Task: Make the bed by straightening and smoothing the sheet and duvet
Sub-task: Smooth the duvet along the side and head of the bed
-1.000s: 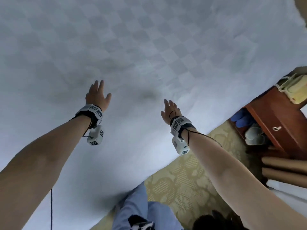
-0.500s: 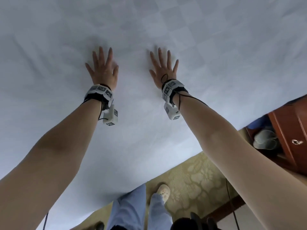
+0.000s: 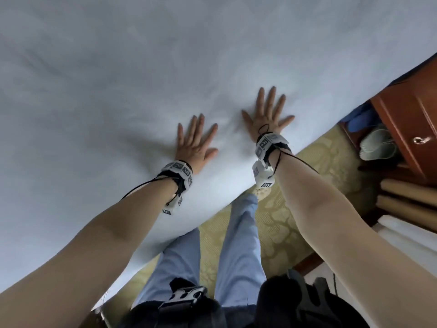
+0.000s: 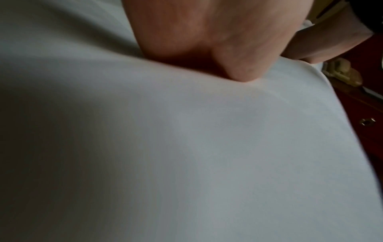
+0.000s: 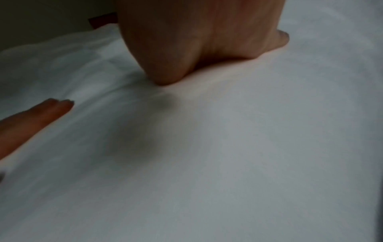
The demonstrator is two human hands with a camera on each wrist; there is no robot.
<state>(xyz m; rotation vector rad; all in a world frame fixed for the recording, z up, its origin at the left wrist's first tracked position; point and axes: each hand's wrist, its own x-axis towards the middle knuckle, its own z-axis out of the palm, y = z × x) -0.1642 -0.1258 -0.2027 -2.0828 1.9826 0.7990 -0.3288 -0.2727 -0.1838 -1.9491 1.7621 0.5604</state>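
Observation:
A white duvet (image 3: 142, 74) covers the bed and fills most of the head view. My left hand (image 3: 195, 140) lies flat on it, fingers spread, close to the bed's near edge. To its right my right hand (image 3: 268, 112) presses the duvet the same way, palm down with straight fingers. Faint creases run between the two hands. In the left wrist view the heel of my left hand (image 4: 207, 37) sinks into the white fabric (image 4: 186, 147). The right wrist view shows my right palm (image 5: 196, 41) on the cloth (image 5: 228, 155), with my left hand's fingertips (image 5: 62, 104) at the left.
A red-brown wooden nightstand (image 3: 406, 119) with a metal drawer pull (image 3: 419, 140) stands right of the bed, slippers (image 3: 376, 145) beneath it. Patterned yellow carpet (image 3: 283, 221) lies under my blue-trousered legs (image 3: 238, 245). Cardboard tubes (image 3: 406, 200) lie at the right.
Both hands have slid back across the duvet toward the near edge of the bed, still flat and spread. The view has tilted down, showing more of my legs and the carpet.

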